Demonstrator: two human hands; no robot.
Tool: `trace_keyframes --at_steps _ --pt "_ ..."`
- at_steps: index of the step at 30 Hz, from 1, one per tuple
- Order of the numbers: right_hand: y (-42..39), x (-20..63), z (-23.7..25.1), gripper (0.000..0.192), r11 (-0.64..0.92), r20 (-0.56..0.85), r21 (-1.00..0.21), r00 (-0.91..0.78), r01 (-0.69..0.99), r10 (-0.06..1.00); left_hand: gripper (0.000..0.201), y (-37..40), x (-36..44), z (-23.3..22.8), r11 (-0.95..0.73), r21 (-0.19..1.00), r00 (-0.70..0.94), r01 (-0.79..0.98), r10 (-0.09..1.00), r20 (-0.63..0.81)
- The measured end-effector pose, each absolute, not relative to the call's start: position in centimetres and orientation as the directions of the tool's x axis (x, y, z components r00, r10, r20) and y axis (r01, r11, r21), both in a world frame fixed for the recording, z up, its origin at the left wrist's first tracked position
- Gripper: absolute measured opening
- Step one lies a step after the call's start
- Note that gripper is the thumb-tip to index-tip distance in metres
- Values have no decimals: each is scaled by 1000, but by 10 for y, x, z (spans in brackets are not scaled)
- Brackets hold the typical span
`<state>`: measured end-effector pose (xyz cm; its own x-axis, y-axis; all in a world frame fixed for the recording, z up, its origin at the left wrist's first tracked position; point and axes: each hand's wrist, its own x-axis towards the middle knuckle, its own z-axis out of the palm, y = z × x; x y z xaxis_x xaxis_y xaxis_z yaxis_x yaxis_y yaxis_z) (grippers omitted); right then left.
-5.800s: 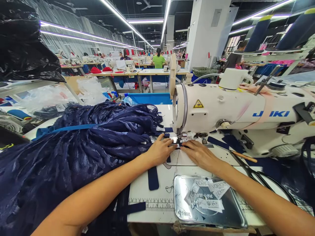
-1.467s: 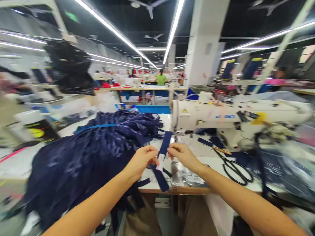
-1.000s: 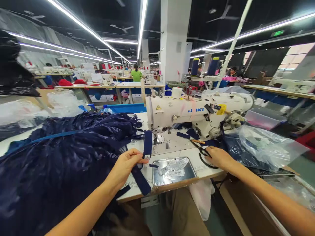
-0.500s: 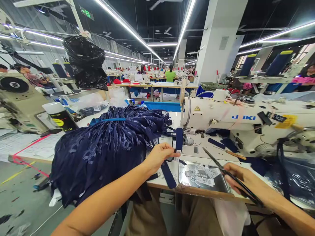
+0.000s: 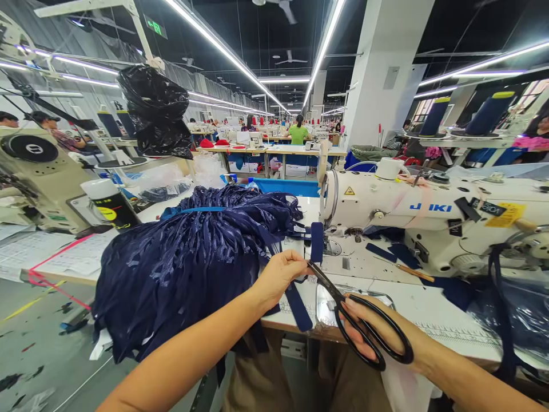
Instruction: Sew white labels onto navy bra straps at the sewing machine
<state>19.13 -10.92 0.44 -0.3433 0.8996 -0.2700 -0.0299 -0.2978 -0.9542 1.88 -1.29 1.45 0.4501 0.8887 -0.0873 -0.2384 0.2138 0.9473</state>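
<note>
My left hand (image 5: 281, 277) pinches a dark navy fabric strap beside the sewing machine's needle area. A navy strap end (image 5: 299, 309) hangs below those fingers over the table edge, and another navy strip (image 5: 317, 240) lies just beyond them. My right hand (image 5: 362, 320) grips black-handled scissors (image 5: 331, 288), their blade tips touching or right by my left fingertips. Whether the blades are around the fabric, I cannot tell. To the left, a large bundle of navy straps (image 5: 180, 263) spills over the table edge, gathered with a blue tie (image 5: 193, 210).
A white sewing machine (image 5: 386, 194) stands at the right, with a wooden-handled tool (image 5: 415, 272) on its bed. Under the scissors lies a shiny tray (image 5: 322, 303). At the left are a spray can (image 5: 109, 203) and another machine (image 5: 38, 177). A person in green (image 5: 298, 133) sits far ahead.
My right hand has moved left and swung the scissors over the tray to my left fingertips. The scissors' handles now show spread apart. My left hand keeps its pinch on the strap.
</note>
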Motion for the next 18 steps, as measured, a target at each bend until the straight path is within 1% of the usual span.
trace_keyframes --at_steps 5,8,11,13,15,17,18 --pt "-113 187 3 38 -286 -259 -957 -302 -50 918 17 -14 19 14 184 958 440 -219 895 -71" --pt "-118 183 -1 37 -280 -252 -958 -279 -67 927 16 -17 19 16 122 977 425 -176 905 -36" --pt "-121 183 -4 38 -229 -211 -972 -244 -47 947 15 -21 19 18 61 987 404 -147 915 4" --pt "-122 189 -3 39 -174 -181 -983 -237 50 955 14 -23 18 17 2 991 381 -137 923 51" --pt "-121 204 -3 37 -89 -143 -969 -229 231 963 13 -24 15 14 -133 986 335 -100 929 159" --pt "-119 228 -6 33 14 -72 -891 -172 453 982 14 -23 10 10 -373 928 281 -22 888 363" --pt "-118 242 -9 31 52 -17 -828 -119 558 993 15 -22 6 8 -515 857 258 24 831 493"
